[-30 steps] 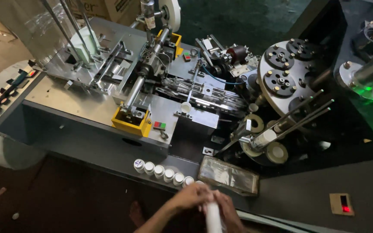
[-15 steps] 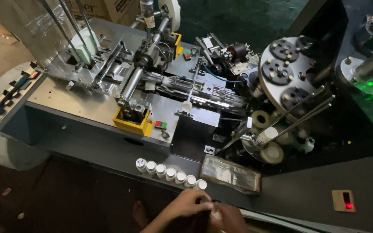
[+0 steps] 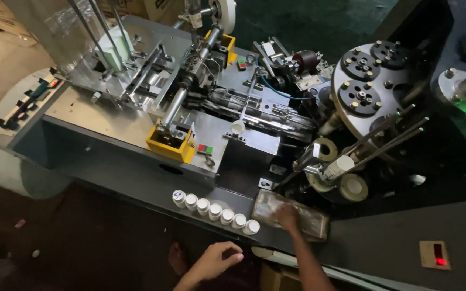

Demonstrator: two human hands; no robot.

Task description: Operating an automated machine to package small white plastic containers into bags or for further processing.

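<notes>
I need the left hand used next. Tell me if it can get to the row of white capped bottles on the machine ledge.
Probably yes: the left hand hangs loosely curled just below the row of white capped bottles, with nothing between them.

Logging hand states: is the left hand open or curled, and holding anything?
Curled. The left hand hangs with fingers folded loosely inward, apart from the row of white cups; whether it holds anything cannot be told.

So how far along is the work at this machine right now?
Done: six white-capped bottles stand in a row on the machine ledge. In hand: the right hand reaches into the clear tray; the left hand is loosely curled, empty. What remains can't be told.
</notes>
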